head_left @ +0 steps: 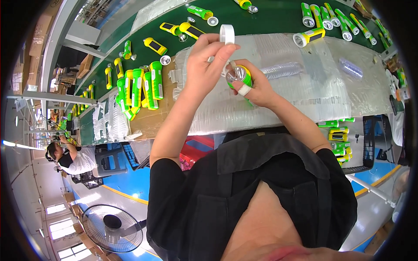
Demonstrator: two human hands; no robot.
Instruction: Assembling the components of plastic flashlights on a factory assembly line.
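Note:
Between the thumb and fingers of my left hand (205, 65) is a white ring (227, 35), held up over the table. My right hand (260, 87) grips a green and yellow flashlight (246, 77) with its silvery round head facing up and left, just below my left hand. A strip of white wrap is on a right-hand finger. Most of the flashlight's body is hidden by that hand. Beyond my right hand, a stack of clear round discs (283, 70) lies on the plastic-covered work surface (300, 98).
A pile of flashlights (138, 89) lies at the left, with more along the green table (257, 21). Another clear stack (350, 68) lies to the right. A black crate (370, 143) with flashlights stands at lower right, a fan (112, 222) at lower left. Another person (72, 158) sits far left.

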